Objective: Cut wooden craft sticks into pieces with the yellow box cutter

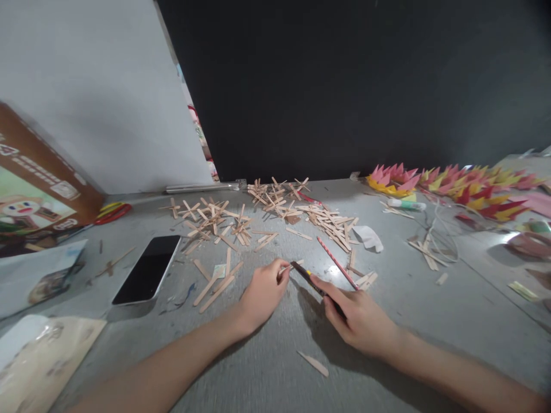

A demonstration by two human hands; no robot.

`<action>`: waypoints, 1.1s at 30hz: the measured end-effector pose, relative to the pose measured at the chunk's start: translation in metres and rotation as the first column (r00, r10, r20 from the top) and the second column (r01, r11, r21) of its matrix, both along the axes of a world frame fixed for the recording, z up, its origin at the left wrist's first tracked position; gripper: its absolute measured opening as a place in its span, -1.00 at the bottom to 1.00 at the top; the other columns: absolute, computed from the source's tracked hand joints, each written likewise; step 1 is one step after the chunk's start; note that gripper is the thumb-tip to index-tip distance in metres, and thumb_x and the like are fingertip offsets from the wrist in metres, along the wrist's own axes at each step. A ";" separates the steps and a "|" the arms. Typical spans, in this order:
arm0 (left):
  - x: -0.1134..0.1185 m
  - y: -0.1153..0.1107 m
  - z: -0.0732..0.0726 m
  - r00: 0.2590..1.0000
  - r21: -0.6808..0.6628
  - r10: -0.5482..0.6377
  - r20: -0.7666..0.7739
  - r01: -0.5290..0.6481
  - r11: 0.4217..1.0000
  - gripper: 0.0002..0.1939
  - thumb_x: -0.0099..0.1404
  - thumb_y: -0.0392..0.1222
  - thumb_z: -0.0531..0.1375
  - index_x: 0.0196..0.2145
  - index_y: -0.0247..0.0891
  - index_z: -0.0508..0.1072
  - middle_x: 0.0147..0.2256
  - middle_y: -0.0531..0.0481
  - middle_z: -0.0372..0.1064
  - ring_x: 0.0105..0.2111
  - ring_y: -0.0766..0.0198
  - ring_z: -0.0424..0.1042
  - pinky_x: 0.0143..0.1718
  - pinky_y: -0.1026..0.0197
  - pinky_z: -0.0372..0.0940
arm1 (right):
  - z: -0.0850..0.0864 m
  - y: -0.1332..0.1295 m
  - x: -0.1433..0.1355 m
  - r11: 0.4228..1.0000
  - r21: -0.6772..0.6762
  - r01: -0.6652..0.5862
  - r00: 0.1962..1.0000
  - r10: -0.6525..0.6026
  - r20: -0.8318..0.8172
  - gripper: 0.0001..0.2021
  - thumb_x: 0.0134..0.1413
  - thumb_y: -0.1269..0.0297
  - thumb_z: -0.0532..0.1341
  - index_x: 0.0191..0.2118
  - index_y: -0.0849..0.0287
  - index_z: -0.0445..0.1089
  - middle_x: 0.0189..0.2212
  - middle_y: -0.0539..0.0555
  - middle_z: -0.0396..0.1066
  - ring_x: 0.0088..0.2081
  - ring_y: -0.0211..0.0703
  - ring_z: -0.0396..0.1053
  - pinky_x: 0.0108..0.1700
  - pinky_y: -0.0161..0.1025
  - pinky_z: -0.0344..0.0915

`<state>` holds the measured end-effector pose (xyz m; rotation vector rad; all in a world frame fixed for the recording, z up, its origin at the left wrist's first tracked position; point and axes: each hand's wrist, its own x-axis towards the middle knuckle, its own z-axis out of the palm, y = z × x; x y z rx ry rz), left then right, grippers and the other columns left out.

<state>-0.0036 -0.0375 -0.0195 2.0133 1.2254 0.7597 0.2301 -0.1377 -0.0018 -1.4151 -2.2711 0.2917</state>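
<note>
My left hand (266, 291) pinches a small wooden stick (297, 263) between thumb and fingertips, near the middle of the grey table (258, 367). My right hand (359, 315) is closed around a dark utility knife (307, 276) with a yellow part. The knife's front end lies at the stick's tip. Below the hands is a cut, pointed stick piece (314, 363). Beyond them lie a striped red stick (337, 262) and a pile of wooden sticks (329, 222). Sticks joined in crossed shapes (209, 218) spread to the left.
A phone (148, 269), red-yellow scissors (112, 212), a brown box (43, 178) and plastic packets (47, 355) are at the left. At the right are pink and yellow paper shapes (396, 179), a glue stick (407, 205) and a thin cable (456, 244). A dark panel (344, 86) stands behind.
</note>
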 end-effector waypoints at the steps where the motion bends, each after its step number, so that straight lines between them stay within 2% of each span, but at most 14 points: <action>1: 0.000 -0.002 0.000 1.000 0.003 -0.007 -0.005 0.007 1.000 -0.76 0.54 -0.10 0.12 -0.09 -0.14 0.60 -0.34 -0.03 0.60 -0.37 0.18 0.52 -0.27 0.20 0.26 | 0.000 0.000 0.000 1.000 -0.002 0.002 1.000 -0.002 0.007 -0.48 0.46 0.31 -0.01 0.44 0.26 0.23 -0.31 0.16 0.64 -0.45 -0.13 0.54 -0.33 -0.24 0.38; 6: 0.000 -0.007 0.002 0.997 0.036 -0.075 -0.012 0.075 0.997 -0.72 0.56 -0.11 0.07 -0.07 -0.12 0.59 -0.21 -0.08 0.63 -0.27 0.14 0.56 -0.17 0.17 0.30 | -0.001 0.001 -0.001 1.000 -0.002 0.019 0.999 -0.019 0.028 -0.48 0.48 0.30 0.00 0.45 0.24 0.22 -0.30 0.16 0.66 -0.42 -0.10 0.58 -0.33 -0.22 0.37; 13: 0.003 0.000 0.001 0.999 -0.035 0.018 -0.027 -0.019 0.999 -0.69 0.56 0.01 0.10 -0.12 -0.15 0.60 -0.41 -0.01 0.58 -0.48 0.19 0.44 -0.38 0.21 0.19 | -0.003 -0.001 -0.002 0.998 0.058 0.002 0.996 -0.006 0.084 -0.48 0.48 0.32 -0.03 0.45 0.26 0.18 -0.28 0.16 0.67 -0.39 -0.06 0.61 -0.32 -0.20 0.36; 16: 0.002 -0.002 0.000 0.998 0.014 -0.001 -0.057 0.002 1.000 -0.69 0.58 -0.05 0.05 -0.08 -0.13 0.59 -0.27 -0.06 0.63 -0.34 0.14 0.54 -0.29 0.19 0.26 | -0.004 -0.002 -0.002 0.998 0.057 -0.005 0.995 -0.001 0.103 -0.48 0.47 0.33 -0.01 0.46 0.25 0.17 -0.29 0.16 0.67 -0.43 -0.10 0.58 -0.34 -0.23 0.34; 19: 0.001 -0.006 0.001 0.994 0.096 -0.079 -0.076 0.086 0.992 -0.70 0.58 -0.14 0.02 -0.06 -0.14 0.57 -0.13 -0.11 0.64 -0.15 0.10 0.59 -0.12 0.16 0.32 | -0.004 0.000 -0.002 0.998 0.054 -0.013 0.996 0.008 0.091 -0.48 0.47 0.32 0.00 0.44 0.26 0.20 -0.29 0.17 0.67 -0.44 -0.11 0.57 -0.34 -0.23 0.35; 21: 0.001 -0.007 0.004 0.993 0.087 -0.096 -0.075 0.102 0.991 -0.70 0.57 -0.15 0.02 -0.05 -0.15 0.56 -0.16 -0.12 0.63 -0.18 0.10 0.59 -0.12 0.15 0.32 | -0.004 0.001 -0.002 0.999 0.050 -0.004 0.997 0.001 0.077 -0.49 0.47 0.31 0.00 0.44 0.25 0.22 -0.29 0.17 0.67 -0.41 -0.09 0.59 -0.30 -0.21 0.39; 26: 0.004 -0.004 0.008 0.997 -0.061 0.004 -0.072 -0.008 0.998 -0.73 0.57 -0.07 0.08 -0.06 -0.15 0.57 -0.28 -0.07 0.63 -0.34 0.11 0.57 -0.28 0.17 0.27 | -0.005 -0.002 -0.004 0.999 0.052 0.004 0.998 -0.007 0.067 -0.47 0.46 0.32 -0.01 0.46 0.26 0.19 -0.22 0.21 0.68 -0.33 -0.03 0.62 -0.24 -0.16 0.46; 33: 0.001 -0.006 0.001 0.993 0.056 -0.109 -0.053 0.112 0.992 -0.70 0.59 -0.14 0.01 0.00 -0.14 0.54 -0.07 -0.11 0.63 -0.10 0.10 0.59 -0.06 0.14 0.32 | -0.004 -0.001 -0.005 0.998 0.065 -0.005 0.997 0.000 0.076 -0.44 0.46 0.31 -0.01 0.49 0.22 0.16 -0.25 0.22 0.67 -0.37 -0.06 0.60 -0.24 -0.19 0.48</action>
